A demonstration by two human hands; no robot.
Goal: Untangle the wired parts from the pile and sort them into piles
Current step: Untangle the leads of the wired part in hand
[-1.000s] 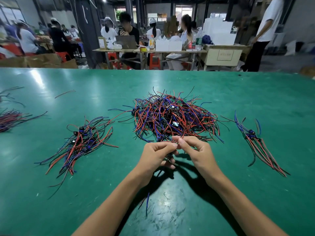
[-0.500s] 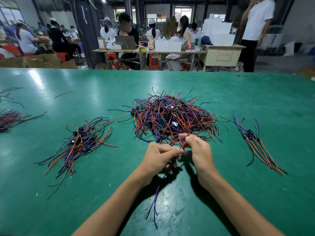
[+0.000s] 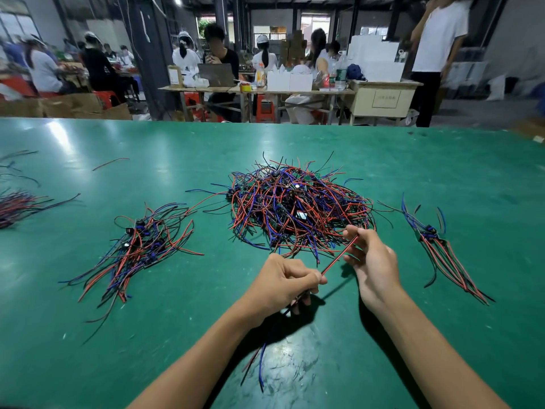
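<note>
**Wired part being stretched between both hands**

A red-and-black wired part is being held taut above the green table, just in front of the tangled pile. One end is being pinched by the right hand; the other is being gripped in the left hand, whose grip is curled tight. Sorted piles are lying to the left and right. Wire ends, possibly the same part's, are trailing below the left wrist.

Far-left wire bundle cut by edge; wired part hidden under left hand.
</note>
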